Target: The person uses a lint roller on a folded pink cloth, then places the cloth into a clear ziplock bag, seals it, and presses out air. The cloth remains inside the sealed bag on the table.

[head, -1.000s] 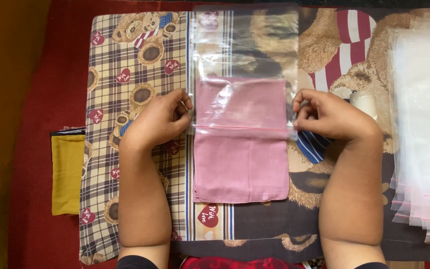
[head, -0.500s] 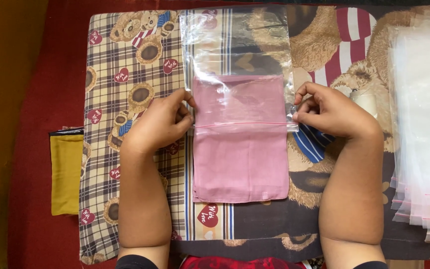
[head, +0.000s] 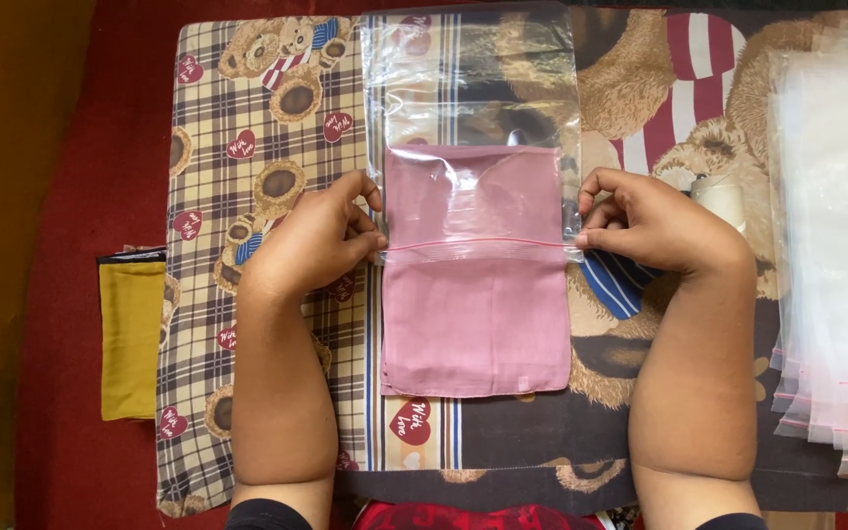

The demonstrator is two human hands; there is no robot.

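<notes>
A folded pink cloth (head: 475, 314) lies flat on a teddy-bear patterned blanket (head: 267, 128). Its upper half sits inside a clear plastic zip bag (head: 473, 88) that stretches away from me. My left hand (head: 314, 240) pinches the bag's open edge at the left side of the cloth. At the right side my right hand (head: 652, 224) pinches the same edge. The lower half of the cloth sticks out of the bag toward me.
A stack of clear zip bags (head: 836, 255) lies at the right. A folded yellow cloth (head: 132, 339) on a darker piece rests at the left on the red surface (head: 61, 294). A small white roll (head: 723, 196) sits just behind my right hand.
The bag's open edge has slid toward me over the pink cloth, so more of the cloth is now inside. Both hands moved slightly nearer with it.
</notes>
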